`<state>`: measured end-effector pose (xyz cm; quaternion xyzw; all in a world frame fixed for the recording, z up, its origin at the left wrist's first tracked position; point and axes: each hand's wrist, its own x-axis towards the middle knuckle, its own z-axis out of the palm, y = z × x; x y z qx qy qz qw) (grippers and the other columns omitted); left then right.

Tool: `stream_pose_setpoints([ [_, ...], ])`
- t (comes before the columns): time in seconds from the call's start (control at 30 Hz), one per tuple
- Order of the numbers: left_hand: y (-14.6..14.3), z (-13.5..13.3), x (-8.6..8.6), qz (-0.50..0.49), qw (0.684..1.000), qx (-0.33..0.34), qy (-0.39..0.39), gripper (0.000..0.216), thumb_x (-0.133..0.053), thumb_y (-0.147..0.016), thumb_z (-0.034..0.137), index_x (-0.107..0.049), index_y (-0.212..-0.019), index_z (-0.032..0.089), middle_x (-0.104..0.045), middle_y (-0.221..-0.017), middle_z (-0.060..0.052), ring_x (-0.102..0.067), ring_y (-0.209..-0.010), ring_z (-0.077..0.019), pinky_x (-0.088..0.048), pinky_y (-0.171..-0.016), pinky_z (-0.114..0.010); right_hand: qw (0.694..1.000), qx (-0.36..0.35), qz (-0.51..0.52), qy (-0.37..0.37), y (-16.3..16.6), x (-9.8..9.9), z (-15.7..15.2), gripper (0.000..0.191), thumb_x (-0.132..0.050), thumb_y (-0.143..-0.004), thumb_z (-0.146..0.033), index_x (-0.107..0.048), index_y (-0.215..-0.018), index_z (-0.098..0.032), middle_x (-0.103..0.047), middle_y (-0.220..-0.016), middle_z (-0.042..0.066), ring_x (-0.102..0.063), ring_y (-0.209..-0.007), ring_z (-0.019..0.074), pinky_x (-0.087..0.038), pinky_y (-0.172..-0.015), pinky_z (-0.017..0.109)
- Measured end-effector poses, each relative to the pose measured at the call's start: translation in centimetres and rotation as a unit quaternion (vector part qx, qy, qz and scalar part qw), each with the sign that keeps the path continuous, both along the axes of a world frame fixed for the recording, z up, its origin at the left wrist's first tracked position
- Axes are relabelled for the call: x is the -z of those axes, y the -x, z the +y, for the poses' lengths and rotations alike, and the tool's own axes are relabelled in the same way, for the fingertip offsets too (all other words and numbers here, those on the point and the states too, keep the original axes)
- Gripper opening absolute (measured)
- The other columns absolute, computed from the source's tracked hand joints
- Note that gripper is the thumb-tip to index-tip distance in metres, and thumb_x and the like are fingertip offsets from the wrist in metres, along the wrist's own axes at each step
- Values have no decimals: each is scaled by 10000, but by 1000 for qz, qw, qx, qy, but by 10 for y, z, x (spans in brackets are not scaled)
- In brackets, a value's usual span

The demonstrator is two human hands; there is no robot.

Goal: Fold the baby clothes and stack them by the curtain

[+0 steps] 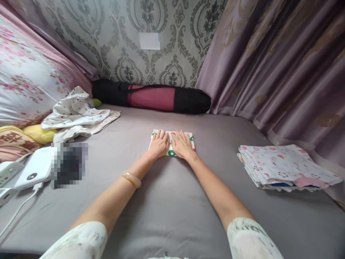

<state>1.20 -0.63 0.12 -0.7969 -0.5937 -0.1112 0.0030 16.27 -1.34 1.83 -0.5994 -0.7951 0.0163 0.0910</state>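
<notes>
A small folded cloth (171,152), white with colourful round prints, lies flat on the grey sheet in the middle of the view. My left hand (159,142) rests palm down on its left part, fingers stretched out and pointing away from me. On the right part lies my right hand (182,144), also flat with its fingers spread. A narrow strip of the cloth shows between the two hands; most of it is hidden under them. A pale bangle (132,179) circles my left forearm.
To the right sits a stack of folded printed cloths (280,165). Crumpled white garments (78,111) lie at the left, near a white power bank (37,167) with a cable. A black and dark pink long bag (152,97) lies along the patterned wall. Curtains (269,64) hang at the right.
</notes>
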Motion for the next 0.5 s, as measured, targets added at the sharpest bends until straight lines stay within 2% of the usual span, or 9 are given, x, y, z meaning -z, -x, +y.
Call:
stream_pose_setpoints([
  [0.07,-3,2,5,12,999,6,35,552,-257,-1014,364,-361,-1510,144,-300,-1605,-113,-197,-1499,-309,-151,-1212,-503,999,-16,-6,28,4,5,-2,544,-282,-1006,-322,-324,-1542,-235,-235,-1633,65,-134,-1503,298,-109,-1191,533],
  [0.2,-3,4,6,16,996,5,82,588,-219,-1014,403,-284,-1553,178,-236,-1628,-107,-161,-1505,-325,-131,-1199,-560,998,6,-5,70,3,10,1,570,-261,-998,-348,-260,-1566,-289,-164,-1652,39,-85,-1508,332,-100,-1167,614],
  [0.33,-3,4,2,19,996,4,90,588,-219,-1009,409,-277,-1557,205,-218,-1633,-110,-161,-1505,-333,-132,-1183,-593,997,14,-5,73,3,10,3,580,-257,-990,-357,-256,-1567,-291,-165,-1651,48,-84,-1508,338,-102,-1158,636],
  [0.5,-3,0,-5,20,993,9,116,583,-223,-1011,392,-265,-1556,190,-201,-1636,-126,-144,-1510,-319,-121,-1187,-573,997,20,-22,77,3,11,4,576,-255,-985,-359,-272,-1558,-308,-195,-1645,35,-117,-1506,312,-123,-1161,624],
])
